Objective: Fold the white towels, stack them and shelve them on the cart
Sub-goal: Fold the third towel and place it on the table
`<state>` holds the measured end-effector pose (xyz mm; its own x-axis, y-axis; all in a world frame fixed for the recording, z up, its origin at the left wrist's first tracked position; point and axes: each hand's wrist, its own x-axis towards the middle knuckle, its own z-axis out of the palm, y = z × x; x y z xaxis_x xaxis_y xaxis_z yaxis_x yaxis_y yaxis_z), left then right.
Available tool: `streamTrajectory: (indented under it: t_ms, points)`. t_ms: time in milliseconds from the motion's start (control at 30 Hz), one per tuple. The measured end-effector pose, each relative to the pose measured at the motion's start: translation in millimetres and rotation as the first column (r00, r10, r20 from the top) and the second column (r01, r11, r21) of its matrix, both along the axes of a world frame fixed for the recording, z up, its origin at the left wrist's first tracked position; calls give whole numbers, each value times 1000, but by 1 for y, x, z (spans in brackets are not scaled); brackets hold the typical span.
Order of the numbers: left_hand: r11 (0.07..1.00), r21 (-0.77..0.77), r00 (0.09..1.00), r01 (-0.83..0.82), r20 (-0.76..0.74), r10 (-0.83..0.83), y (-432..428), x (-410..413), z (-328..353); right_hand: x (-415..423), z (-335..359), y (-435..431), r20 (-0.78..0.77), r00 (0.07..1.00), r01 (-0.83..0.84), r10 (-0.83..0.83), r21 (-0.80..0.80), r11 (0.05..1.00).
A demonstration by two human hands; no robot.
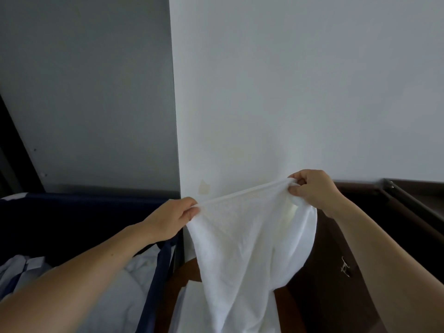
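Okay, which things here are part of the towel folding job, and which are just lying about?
In the job: white towel, held up by its top edge; left hand and right hand, both pinching it.
Lying about: navy bin with crumpled linen; dark brown cabinet; metal clip on it.

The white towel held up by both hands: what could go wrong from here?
1. The left hand and right hand pinch only the top hem of the towel; a fingertip grip may slip and drop it.
2. The cloth hangs bunched and uneven, so the fold may come out crooked.
3. Its right side hangs near a metal clip on the dark cabinet and might snag.
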<state>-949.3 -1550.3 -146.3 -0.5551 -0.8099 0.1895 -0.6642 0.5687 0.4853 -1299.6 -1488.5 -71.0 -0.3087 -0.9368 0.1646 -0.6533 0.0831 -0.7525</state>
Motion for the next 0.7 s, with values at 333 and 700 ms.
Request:
streamTrajectory:
  t_ms: [333,700]
  points:
    - [744,664,392,80,-707,589,10,-27,18,3,-3,8,169,985,32,-37,33,999]
    - [943,161,768,-290,-549,330,41,-139,55,91,-3,22,-61,992,89,-114,-322,943]
